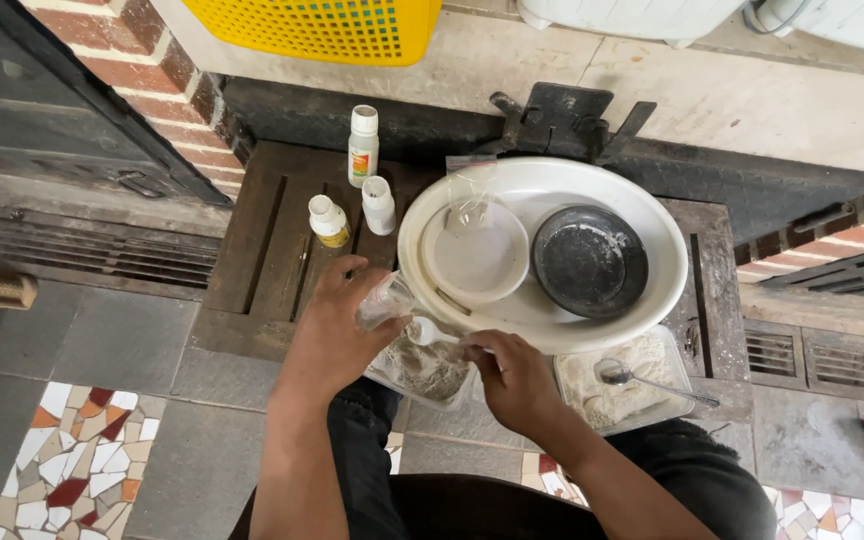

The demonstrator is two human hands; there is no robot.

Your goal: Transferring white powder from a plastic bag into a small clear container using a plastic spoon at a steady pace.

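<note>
At the bottom centre of the frame the person's knees show, and just above them the left hand [337,330] is curled around a small clear plastic bag [389,298], holding it over a clear container of grey-white powder [422,372]. The right hand [514,378], just right of it, pinches the handle of a white plastic spoon [422,330] whose bowl sits at the bag's mouth. Lower right of centre lies a second clear container of pale powder [642,362] with a metal spoon [642,380] resting in it. Above the hands, mid-frame, a large white basin [552,325] stands on a dark wooden stand [262,250]; inside it lie a small white bowl [477,260] at left and a dark round dish [590,260] at right. Left of the basin three small white bottles [362,150] stand close together. At the top edge hangs a yellow perforated basket [332,25], with brick wall [102,40] at upper left.
</note>
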